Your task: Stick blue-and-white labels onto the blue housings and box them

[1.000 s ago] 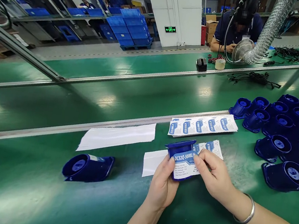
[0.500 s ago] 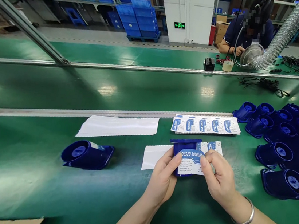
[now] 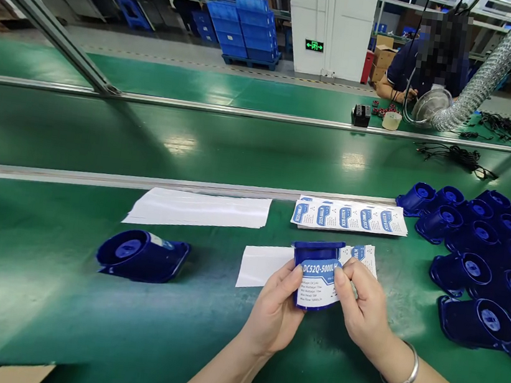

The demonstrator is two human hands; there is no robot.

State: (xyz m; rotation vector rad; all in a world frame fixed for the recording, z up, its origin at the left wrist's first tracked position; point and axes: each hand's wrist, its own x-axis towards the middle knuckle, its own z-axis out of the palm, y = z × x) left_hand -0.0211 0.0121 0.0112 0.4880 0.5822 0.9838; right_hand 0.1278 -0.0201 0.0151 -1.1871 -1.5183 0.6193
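Observation:
My left hand (image 3: 275, 310) is wrapped round a dark blue housing (image 3: 318, 250), its thumb on the left edge of a label (image 3: 317, 284) reading DC52Q-5000L/H. The label lies against the front of the housing. Between thumb and fingers, my right hand (image 3: 363, 300) pinches the label's right edge. Behind both hands lies a strip (image 3: 264, 265) on the green table, white at its left and printed at its right. Farther left, another blue housing (image 3: 141, 257) rests on its side with a label on top.
Printed label sheets (image 3: 350, 217) and white strips (image 3: 201, 209) lie along the metal rail (image 3: 73, 176). Many blue housings (image 3: 462, 266) crowd the right side. Cardboard (image 3: 0, 373) shows at lower left. Across the bench sits a person (image 3: 395, 78) beside a flexible duct (image 3: 498, 66).
The label's printed face now lies flatter round the housing, and my right hand has shifted slightly left and down. The whole view has shifted a little.

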